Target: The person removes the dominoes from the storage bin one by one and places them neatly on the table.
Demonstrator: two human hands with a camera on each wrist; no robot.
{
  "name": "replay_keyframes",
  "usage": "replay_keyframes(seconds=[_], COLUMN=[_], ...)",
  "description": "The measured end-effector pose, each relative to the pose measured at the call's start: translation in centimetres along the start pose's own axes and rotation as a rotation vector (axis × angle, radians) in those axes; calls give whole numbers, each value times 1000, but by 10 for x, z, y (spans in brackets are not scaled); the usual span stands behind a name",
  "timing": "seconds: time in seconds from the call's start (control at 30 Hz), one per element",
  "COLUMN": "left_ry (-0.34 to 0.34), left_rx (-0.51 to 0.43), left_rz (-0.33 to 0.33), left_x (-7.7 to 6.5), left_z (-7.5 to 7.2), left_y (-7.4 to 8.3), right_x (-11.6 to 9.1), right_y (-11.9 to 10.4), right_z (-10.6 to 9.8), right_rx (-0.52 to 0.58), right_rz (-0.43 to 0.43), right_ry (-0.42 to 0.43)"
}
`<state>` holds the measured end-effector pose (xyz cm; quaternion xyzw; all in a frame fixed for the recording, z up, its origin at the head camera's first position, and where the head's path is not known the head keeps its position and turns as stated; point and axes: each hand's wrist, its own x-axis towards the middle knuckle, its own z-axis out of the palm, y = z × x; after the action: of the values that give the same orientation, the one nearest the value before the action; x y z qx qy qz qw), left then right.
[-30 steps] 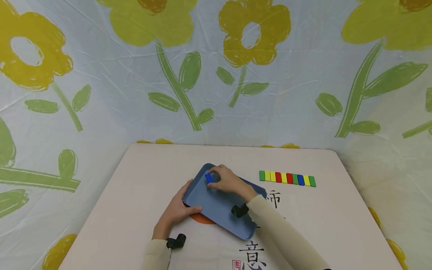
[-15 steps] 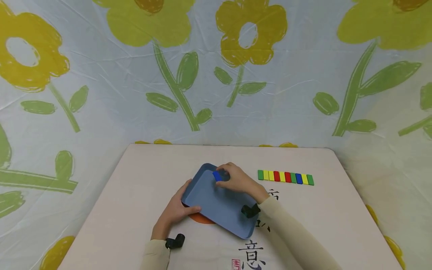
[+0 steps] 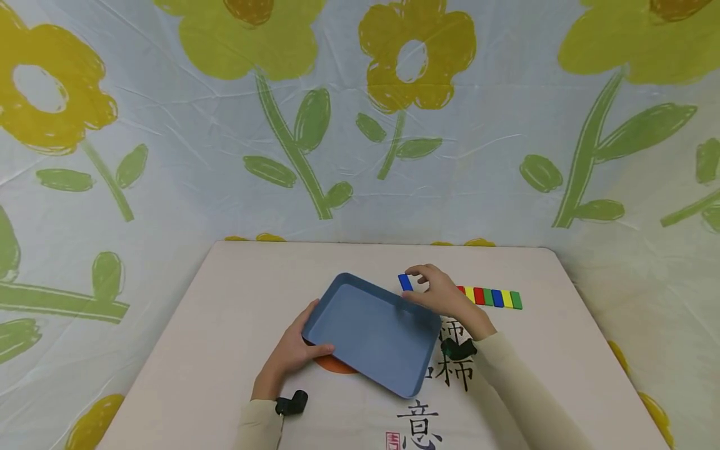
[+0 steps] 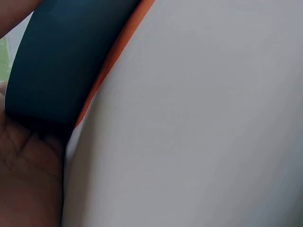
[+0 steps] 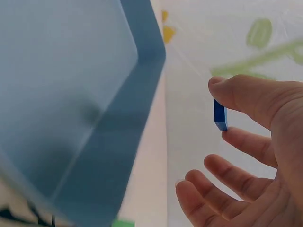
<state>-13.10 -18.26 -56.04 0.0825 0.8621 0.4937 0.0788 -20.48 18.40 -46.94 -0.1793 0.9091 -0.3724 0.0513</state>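
Note:
My left hand grips the left corner of a blue-grey tray, thumb over its near rim. The tray's inside is bare and it sits at an angle, overlapping an orange print on the cloth. In the left wrist view the palm lies against the tray's dark outer wall. Past the tray's far right rim, my right hand pinches a small blue domino tile between thumb and index finger. The right wrist view has that tile held by its ends, the other fingers loosely bent.
A row of coloured tiles, red, yellow, green and blue, lies right of the tray, its left end hidden behind my right hand. Black characters are printed on the pale table cloth. A flowered curtain hangs behind the table.
My right hand has carried the blue domino tile rightward from over the tray to beyond its far rim, near the row's left end. My left hand and the tray have stayed put.

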Motion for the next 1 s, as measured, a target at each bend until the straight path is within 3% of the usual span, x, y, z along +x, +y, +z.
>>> replay_keyframes(seconds=[0.33,0.77,1.0], left_ry=[2,9,14], left_rx=[16,-2,-1], left_rz=[0,-4,-13], left_x=[0,-1,-2], left_z=[0,2,2], left_y=[-1,1,2], right_x=[-20,-56,-75], right_y=[31,69,93], right_z=[-26,-59,-73], right_rx=[-61,-126,-162], right_rz=[29,169,200], right_ry=[70,141,161])
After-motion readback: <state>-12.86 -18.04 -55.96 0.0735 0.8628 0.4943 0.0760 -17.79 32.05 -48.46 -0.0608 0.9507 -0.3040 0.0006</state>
